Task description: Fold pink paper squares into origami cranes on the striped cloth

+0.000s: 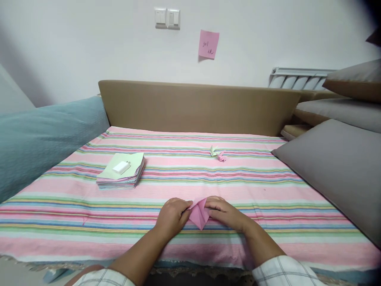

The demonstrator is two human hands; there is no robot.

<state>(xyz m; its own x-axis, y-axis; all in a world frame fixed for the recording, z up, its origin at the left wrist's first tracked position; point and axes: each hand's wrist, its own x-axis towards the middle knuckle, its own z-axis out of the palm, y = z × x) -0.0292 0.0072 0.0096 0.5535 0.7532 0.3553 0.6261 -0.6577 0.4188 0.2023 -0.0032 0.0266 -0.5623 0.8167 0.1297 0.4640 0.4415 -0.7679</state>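
Observation:
A pink paper sheet (199, 214), partly folded into a pointed shape, lies on the striped bedsheet (268, 190) near the front edge. My left hand (172, 216) presses on its left side with fingers curled over the paper. My right hand (224, 210) pinches its upper right edge. Both hands touch the paper at once. Farther back lie two small folded paper figures (218, 153), one pale and one pink.
A stack of coloured paper squares (122, 174) with a small white object (121, 167) on top sits at the left. Grey cushions (333, 167) line the right, a teal blanket (44, 135) the left, a tan headboard (193, 105) behind.

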